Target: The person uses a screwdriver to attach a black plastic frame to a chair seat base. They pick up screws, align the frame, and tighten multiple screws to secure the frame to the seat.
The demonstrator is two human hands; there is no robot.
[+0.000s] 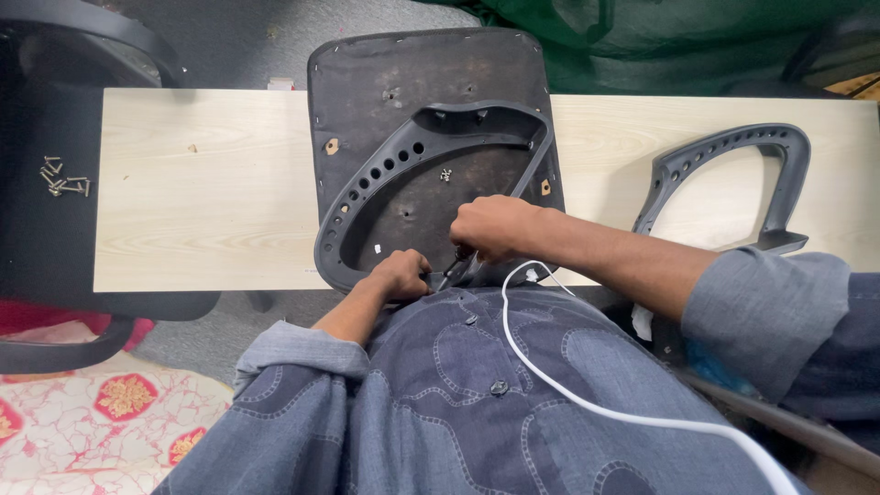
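An upturned black chair seat [403,69] lies on a pale wooden board [202,183]. A grey plastic armrest [367,179] with a row of holes rests on the seat's underside. My left hand [399,275] grips the armrest's near end at the seat's front edge. My right hand [490,227] is closed around a dark screwdriver [456,264], whose tip points down at the armrest's near end beside the left hand. A couple of small screws [445,174] lie loose on the seat inside the armrest loop.
A second grey armrest [788,151] lies on the board at the right. Several loose screws [62,176] sit on a black surface at the far left. A white cable [550,380] runs across my grey shirt. A red patterned mat [110,412] is at lower left.
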